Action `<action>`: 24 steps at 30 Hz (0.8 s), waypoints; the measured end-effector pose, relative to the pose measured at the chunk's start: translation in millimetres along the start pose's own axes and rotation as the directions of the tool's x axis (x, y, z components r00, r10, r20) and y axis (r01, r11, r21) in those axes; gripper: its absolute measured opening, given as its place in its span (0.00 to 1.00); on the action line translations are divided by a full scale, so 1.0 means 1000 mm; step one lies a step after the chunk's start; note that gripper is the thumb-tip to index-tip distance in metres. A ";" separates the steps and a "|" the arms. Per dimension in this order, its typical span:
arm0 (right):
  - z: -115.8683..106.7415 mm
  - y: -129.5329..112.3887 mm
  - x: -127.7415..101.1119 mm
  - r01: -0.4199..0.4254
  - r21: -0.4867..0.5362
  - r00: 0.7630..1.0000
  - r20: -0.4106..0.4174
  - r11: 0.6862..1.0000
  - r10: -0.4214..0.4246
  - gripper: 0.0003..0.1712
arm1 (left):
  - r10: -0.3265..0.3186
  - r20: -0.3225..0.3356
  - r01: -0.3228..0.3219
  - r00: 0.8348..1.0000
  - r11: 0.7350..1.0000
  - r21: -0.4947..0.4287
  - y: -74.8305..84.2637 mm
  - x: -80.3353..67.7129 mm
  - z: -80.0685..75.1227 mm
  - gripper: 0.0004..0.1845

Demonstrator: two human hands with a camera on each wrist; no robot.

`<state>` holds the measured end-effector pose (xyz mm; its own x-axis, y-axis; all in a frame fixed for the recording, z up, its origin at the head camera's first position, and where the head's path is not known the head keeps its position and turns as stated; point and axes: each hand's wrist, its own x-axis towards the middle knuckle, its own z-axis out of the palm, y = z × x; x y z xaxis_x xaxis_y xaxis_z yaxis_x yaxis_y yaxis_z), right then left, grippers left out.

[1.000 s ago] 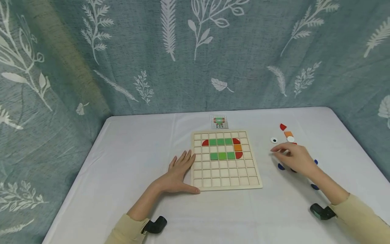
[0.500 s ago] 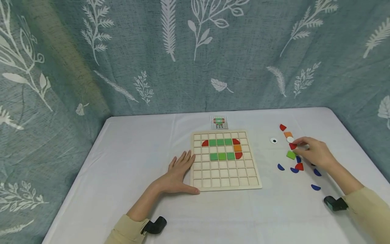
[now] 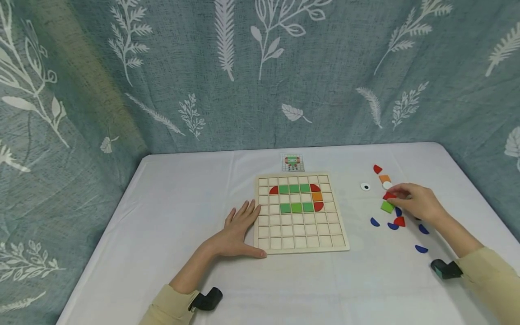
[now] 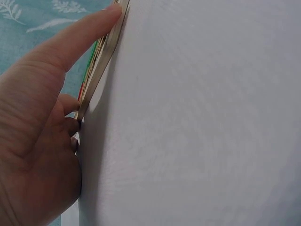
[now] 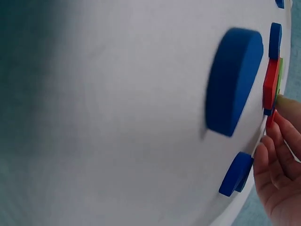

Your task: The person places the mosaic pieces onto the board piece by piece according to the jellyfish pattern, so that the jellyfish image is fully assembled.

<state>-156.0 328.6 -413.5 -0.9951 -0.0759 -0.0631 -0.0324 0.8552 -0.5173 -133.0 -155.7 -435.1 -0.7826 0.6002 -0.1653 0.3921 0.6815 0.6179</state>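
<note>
Head view: right hand point(image 3: 418, 203) pinches red piece point(image 3: 388, 196) among loose pieces right of board point(image 3: 301, 212) — orientation unclear. Left wrist view alone shows left hand point(image 4: 37, 136) flat, fingers straight against board edge.

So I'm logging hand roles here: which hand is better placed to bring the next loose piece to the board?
The right hand, probably: its fingertips already pinch a red piece among the loose pieces. The left hand lies flat against the wooden board, steadying its left edge.

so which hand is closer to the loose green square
Right. The right hand is just beside the green square; the left hand rests against the wooden board's far side.
</note>
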 end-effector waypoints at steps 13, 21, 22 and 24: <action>0.016 -0.032 0.007 0.082 0.054 0.997 -0.018 0.995 -0.081 0.23 | -0.003 -0.001 0.003 1.000 1.000 -0.002 -0.001 -0.001 -0.001 0.65; 0.054 -0.098 0.020 0.227 0.177 0.973 -0.004 0.958 -0.230 0.15 | 0.000 0.000 0.000 1.000 1.000 0.005 0.001 -0.001 -0.001 0.65; 0.059 -0.107 0.021 0.241 0.193 0.969 0.001 0.951 -0.246 0.14 | 0.001 0.000 -0.001 1.000 1.000 0.005 0.001 0.000 -0.001 0.65; 0.069 -0.123 0.024 0.275 0.220 0.959 0.011 0.936 -0.284 0.13 | 0.000 0.002 0.000 1.000 1.000 0.005 0.001 0.000 -0.002 0.65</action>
<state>-169.0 186.0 -410.2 -0.9439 -0.3211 0.0773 -0.2833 0.6668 -0.6892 -133.3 -156.2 -433.5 -0.7818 0.6007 -0.1670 0.3943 0.6838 0.6140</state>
